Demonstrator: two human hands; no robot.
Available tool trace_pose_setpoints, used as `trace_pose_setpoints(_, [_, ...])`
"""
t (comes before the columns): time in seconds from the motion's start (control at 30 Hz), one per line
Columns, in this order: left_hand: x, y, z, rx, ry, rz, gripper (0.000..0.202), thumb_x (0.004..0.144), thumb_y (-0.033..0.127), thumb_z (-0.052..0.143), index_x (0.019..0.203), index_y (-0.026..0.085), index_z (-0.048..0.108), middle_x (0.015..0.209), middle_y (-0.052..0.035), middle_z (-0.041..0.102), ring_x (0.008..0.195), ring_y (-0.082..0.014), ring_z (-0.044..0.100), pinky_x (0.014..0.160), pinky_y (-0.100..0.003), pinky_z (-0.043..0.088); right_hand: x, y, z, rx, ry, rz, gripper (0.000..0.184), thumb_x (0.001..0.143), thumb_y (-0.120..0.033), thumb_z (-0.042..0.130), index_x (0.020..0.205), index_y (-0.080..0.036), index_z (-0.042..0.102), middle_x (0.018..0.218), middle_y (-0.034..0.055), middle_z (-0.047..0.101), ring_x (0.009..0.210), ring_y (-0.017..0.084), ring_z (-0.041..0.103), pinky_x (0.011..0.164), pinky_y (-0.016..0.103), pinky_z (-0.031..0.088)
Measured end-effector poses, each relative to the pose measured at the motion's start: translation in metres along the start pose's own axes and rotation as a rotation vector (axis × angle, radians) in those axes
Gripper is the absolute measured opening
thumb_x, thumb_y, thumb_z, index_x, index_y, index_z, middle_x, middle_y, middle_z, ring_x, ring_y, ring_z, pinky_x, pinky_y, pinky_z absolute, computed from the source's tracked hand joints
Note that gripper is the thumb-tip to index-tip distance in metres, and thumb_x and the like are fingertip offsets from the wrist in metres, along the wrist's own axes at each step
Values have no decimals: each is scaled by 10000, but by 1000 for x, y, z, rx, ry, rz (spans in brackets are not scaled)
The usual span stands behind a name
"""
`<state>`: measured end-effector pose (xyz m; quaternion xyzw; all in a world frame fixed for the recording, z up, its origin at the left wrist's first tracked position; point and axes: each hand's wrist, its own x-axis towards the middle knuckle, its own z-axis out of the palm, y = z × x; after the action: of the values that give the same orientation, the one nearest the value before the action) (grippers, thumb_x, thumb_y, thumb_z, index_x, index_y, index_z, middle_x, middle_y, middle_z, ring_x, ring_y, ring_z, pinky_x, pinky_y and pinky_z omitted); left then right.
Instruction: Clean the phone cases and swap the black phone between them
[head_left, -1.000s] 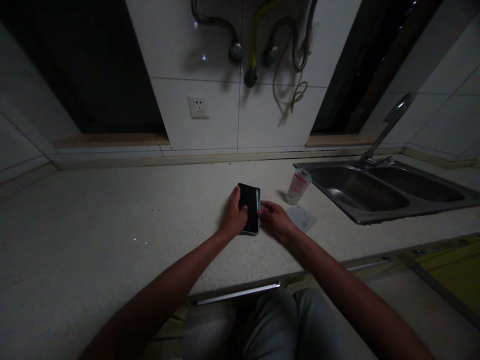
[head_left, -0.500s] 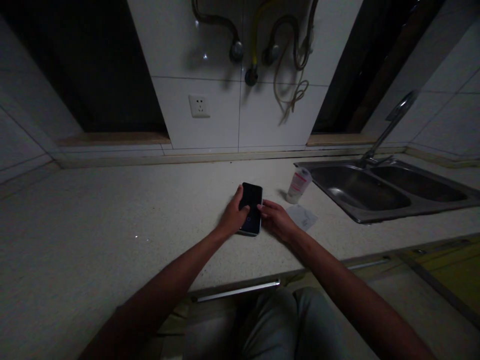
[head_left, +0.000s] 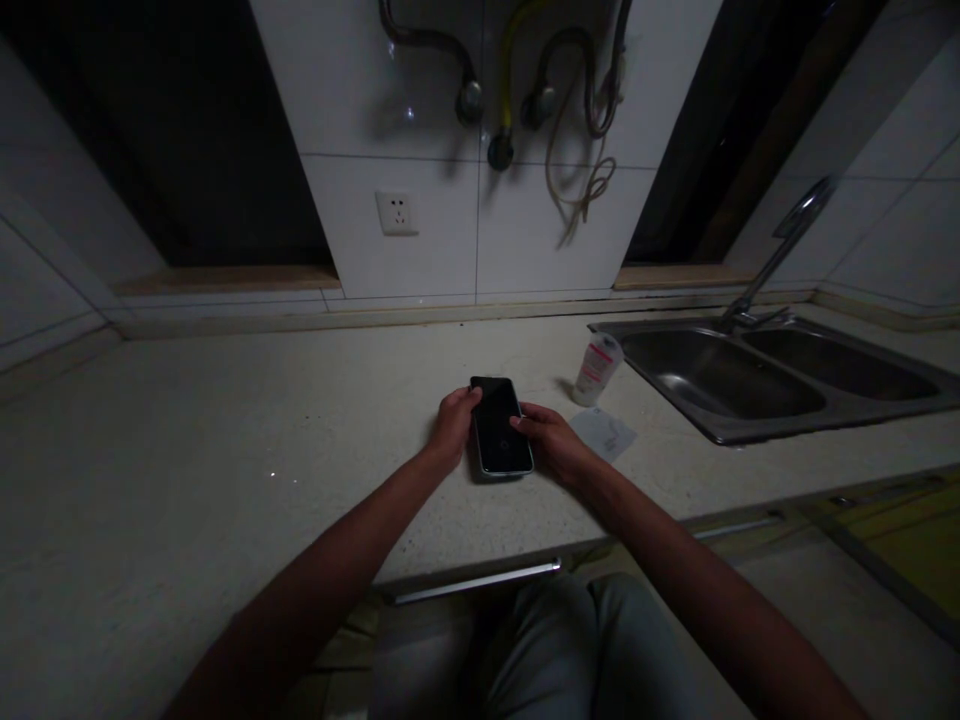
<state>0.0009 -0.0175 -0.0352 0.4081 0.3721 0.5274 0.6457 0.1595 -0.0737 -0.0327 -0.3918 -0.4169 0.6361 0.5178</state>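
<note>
The smartphone (head_left: 501,438) lies flat, long axis pointing away from the person. Left hand (head_left: 451,427) and right hand (head_left: 551,441) flank it, fingers clamped on its long edges.

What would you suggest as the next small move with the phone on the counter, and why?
Probably lift the phone clear of the countertop. It lies flat, screen up and dark, with the left hand gripping its left edge and the right hand on its right edge, so both already bracket it.
</note>
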Motion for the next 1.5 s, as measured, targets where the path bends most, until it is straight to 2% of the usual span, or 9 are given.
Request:
trace_pose_setpoints(0.17, [-5,5,1,-26,4,-106,257,702,339,754,792,143,615,670,-22,626,579,-141,578,562,-257,458,1,0,2,-15,13,-8,359,646,-328,825,942,-151,729,868,70,759,731,190,664,762,323,494])
trace_pose_setpoints(0.53, [-6,8,4,-42,85,-125,267,709,309,764,774,161,552,654,10,587,556,-117,543,538,-237,450,2,1,3,-49,23,-17,348,653,-339,820,932,-151,731,857,67,752,757,198,660,779,331,485])
trace_pose_setpoints(0.73, [-4,5,2,-28,136,-95,262,702,294,766,722,166,538,628,23,562,558,-105,513,539,-223,421,-1,0,5,-62,3,-22,380,670,-350,824,978,-149,730,884,65,748,770,180,653,778,316,487])
trace_pose_setpoints(0.9, [-3,4,0,-87,143,-63,254,736,299,751,743,166,535,653,17,576,595,-116,548,580,-239,461,-2,-1,5,-55,24,-40,464,651,-328,850,1059,-167,699,944,69,744,837,196,673,805,328,518])
trace_pose_setpoints(1.07, [-3,7,1,-190,171,-10,262,769,300,745,837,179,522,721,13,602,633,-124,594,655,-270,505,-4,-2,6,-85,34,21,561,613,-263,883,1110,-203,630,1044,82,705,814,199,679,668,321,571])
trace_pose_setpoints(1.2, [-5,9,5,-205,121,-20,222,786,199,698,935,177,535,797,-19,645,682,-140,633,711,-295,526,-5,-3,5,-168,50,-2,648,565,-210,892,1143,-200,599,1022,82,692,779,193,657,591,297,555])
trace_pose_setpoints(1.33, [-9,9,8,-195,98,-15,249,773,138,682,955,186,520,818,-15,651,697,-133,637,731,-303,542,-4,-3,1,-235,69,-22,722,529,-184,885,1186,-189,587,967,59,700,761,177,634,613,282,524])
trace_pose_setpoints(1.5, [-8,10,7,-114,102,-5,229,773,171,692,943,187,540,804,-13,652,662,-138,643,691,-311,551,-4,-1,1,-256,80,-69,719,518,-184,880,1182,-188,604,1008,59,709,837,186,644,691,287,528])
